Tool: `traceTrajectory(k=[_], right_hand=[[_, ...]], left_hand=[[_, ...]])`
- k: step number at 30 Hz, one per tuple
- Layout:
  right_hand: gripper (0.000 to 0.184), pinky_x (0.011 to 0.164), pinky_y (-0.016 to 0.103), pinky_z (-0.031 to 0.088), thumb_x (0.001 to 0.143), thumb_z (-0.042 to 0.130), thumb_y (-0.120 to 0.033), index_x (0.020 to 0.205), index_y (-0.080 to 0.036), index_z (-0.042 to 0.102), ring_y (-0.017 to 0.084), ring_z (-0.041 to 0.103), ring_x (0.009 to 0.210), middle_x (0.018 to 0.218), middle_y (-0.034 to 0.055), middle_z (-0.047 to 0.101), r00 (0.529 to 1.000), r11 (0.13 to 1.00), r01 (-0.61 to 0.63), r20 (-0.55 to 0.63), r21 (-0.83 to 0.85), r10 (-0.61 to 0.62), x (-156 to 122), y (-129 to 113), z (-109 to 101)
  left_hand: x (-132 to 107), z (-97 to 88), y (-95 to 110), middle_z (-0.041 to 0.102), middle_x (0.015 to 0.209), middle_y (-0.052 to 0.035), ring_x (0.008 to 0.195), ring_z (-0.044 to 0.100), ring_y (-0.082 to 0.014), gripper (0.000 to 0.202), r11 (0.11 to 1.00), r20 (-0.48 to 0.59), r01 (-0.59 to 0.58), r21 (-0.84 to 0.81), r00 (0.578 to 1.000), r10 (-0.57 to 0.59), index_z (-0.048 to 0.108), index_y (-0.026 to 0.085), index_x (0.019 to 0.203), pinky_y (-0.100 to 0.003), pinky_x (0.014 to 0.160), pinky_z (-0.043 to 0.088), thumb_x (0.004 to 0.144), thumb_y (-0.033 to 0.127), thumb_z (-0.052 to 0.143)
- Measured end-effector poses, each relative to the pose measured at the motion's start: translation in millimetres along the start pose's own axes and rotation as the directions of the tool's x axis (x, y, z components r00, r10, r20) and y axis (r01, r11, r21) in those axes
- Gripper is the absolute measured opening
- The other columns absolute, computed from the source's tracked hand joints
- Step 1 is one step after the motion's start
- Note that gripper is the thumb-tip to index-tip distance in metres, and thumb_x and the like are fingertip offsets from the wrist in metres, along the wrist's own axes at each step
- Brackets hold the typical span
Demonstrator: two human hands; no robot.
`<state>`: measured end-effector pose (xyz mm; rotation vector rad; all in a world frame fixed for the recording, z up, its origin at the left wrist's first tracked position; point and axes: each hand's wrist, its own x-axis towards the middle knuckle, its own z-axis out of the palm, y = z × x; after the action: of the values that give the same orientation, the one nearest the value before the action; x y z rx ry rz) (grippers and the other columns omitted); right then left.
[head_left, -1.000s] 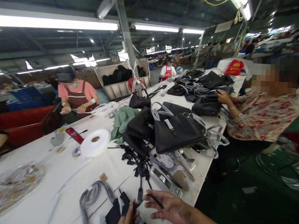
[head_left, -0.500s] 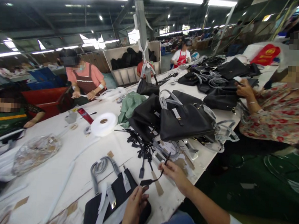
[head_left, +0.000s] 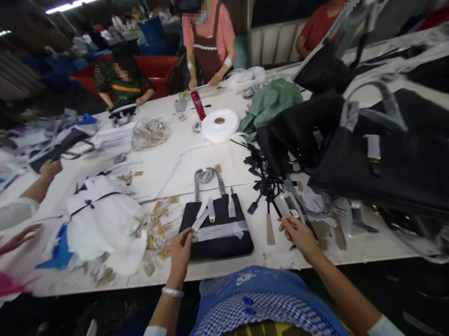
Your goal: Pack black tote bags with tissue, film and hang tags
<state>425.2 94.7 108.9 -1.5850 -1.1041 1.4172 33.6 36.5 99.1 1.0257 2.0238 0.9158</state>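
Likely strap pickup: left hand (head_left: 182,245) pinches whitish strip (head_left: 199,222) on flat black handbag (head_left: 220,249); right hand (head_left: 298,235), thin black strap (head_left: 277,209) at its two o'clock; next needs untangling.

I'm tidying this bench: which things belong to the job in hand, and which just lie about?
In hand, seemingly:
black bag at the left hand
black straps by the right hand

Lying about, seemingly:
white roll
green cloth
red cylinder
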Motion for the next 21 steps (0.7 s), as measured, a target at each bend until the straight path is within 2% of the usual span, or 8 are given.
traceTrajectory(k=[3, 7, 12, 15, 17, 18, 19, 21], right_hand=[[0.044, 0.043, 0.023, 0.035, 0.078, 0.057, -0.059, 0.09, -0.017, 0.063, 0.011, 0.049, 0.049, 0.075, 0.0036, 0.065, 0.996, 0.996, 0.002, 0.094, -0.089, 0.006, 13.8, 9.7, 19.9], [0.045, 0.048, 0.026, 0.042, 0.079, 0.053, -0.054, 0.098, -0.015, 0.065, 0.013, 0.052, 0.05, 0.077, 0.0056, 0.069, 0.997, 0.968, 0.056, 0.056, -0.243, -0.044, 42.1, 11.8, 34.9], [0.045, 0.063, 0.032, 0.051, 0.086, 0.047, -0.046, 0.112, -0.014, 0.064, 0.019, 0.063, 0.065, 0.086, 0.0082, 0.073, 0.986, 0.884, 0.102, -0.071, -0.457, -0.151, 89.1, 0.7, 31.8], [0.048, 0.086, 0.042, 0.051, 0.085, 0.049, -0.038, 0.125, -0.013, 0.059, 0.028, 0.065, 0.097, 0.112, 0.0148, 0.069, 0.939, 0.728, 0.201, -0.081, -0.655, -0.333, 104.7, -3.8, 29.8], [0.053, 0.101, 0.046, 0.044, 0.086, 0.05, -0.035, 0.133, -0.011, 0.053, 0.031, 0.055, 0.12, 0.131, 0.0184, 0.058, 0.88, 0.585, 0.303, -0.014, -0.752, -0.474, 104.1, -2.0, 33.4], [0.052, 0.104, 0.047, 0.041, 0.087, 0.049, -0.034, 0.133, -0.011, 0.053, 0.031, 0.051, 0.124, 0.134, 0.0184, 0.056, 0.862, 0.539, 0.351, 0.039, -0.766, -0.505, 100.5, 0.8, 37.2], [0.048, 0.105, 0.046, 0.041, 0.089, 0.047, -0.035, 0.131, -0.012, 0.056, 0.03, 0.052, 0.124, 0.132, 0.0174, 0.058, 0.861, 0.527, 0.392, 0.099, -0.754, -0.498, 95.3, 5.0, 42.5], [0.04, 0.1, 0.043, 0.047, 0.092, 0.045, -0.036, 0.122, -0.016, 0.063, 0.027, 0.06, 0.114, 0.121, 0.0133, 0.065, 0.888, 0.581, 0.432, 0.213, -0.69, -0.407, 81.5, 16.8, 56.4]], left_hand=[[3.6, -31.1, -27.4, 0.068, 0.117, -0.0138, 0.11, 0.063, -0.0276, 0.042, 0.979, -0.165, 0.003, 0.205, 0.986, 0.031, 0.065, 0.016, 0.117, -0.041, 0.096, 0.049, 0.086, 0.042, 0.053], [8.2, -46.5, -55.3, 0.067, 0.121, -0.015, 0.113, 0.062, -0.0287, 0.044, 0.963, -0.203, 0.066, 0.262, 0.979, -0.012, 0.062, 0.015, 0.122, -0.043, 0.099, 0.047, 0.087, 0.04, 0.054], [20.3, -39.2, -68.6, 0.068, 0.12, -0.0142, 0.115, 0.061, -0.0278, 0.041, 0.952, -0.137, 0.006, 0.307, 0.99, 0.037, 0.064, 0.015, 0.119, -0.042, 0.099, 0.047, 0.086, 0.037, 0.055], [26.7, -32.2, -64.7, 0.066, 0.124, -0.0146, 0.119, 0.058, -0.0285, 0.04, 0.941, -0.105, -0.058, 0.332, 0.99, 0.098, 0.063, 0.014, 0.12, -0.044, 0.105, 0.043, 0.087, 0.034, 0.055], [29.6, -26.7, -58.9, 0.063, 0.128, -0.0142, 0.124, 0.055, -0.0283, 0.04, 0.935, -0.092, -0.098, 0.341, 0.986, 0.137, 0.062, 0.015, 0.122, -0.044, 0.11, 0.038, 0.087, 0.033, 0.055], [30.9, -23.3, -55.8, 0.062, 0.13, -0.0135, 0.126, 0.053, -0.028, 0.039, 0.931, -0.081, -0.121, 0.344, 0.984, 0.158, 0.062, 0.016, 0.122, -0.043, 0.111, 0.037, 0.088, 0.033, 0.054], [32.0, -19.4, -52.7, 0.061, 0.131, -0.0128, 0.127, 0.052, -0.0275, 0.039, 0.924, -0.066, -0.15, 0.351, 0.981, 0.185, 0.062, 0.017, 0.123, -0.043, 0.112, 0.036, 0.089, 0.032, 0.054], [34.3, -10.2, -48.0, 0.06, 0.133, -0.0113, 0.128, 0.051, -0.0264, 0.036, 0.898, -0.018, -0.226, 0.377, 0.968, 0.25, 0.061, 0.018, 0.123, -0.043, 0.112, 0.036, 0.091, 0.031, 0.052]])
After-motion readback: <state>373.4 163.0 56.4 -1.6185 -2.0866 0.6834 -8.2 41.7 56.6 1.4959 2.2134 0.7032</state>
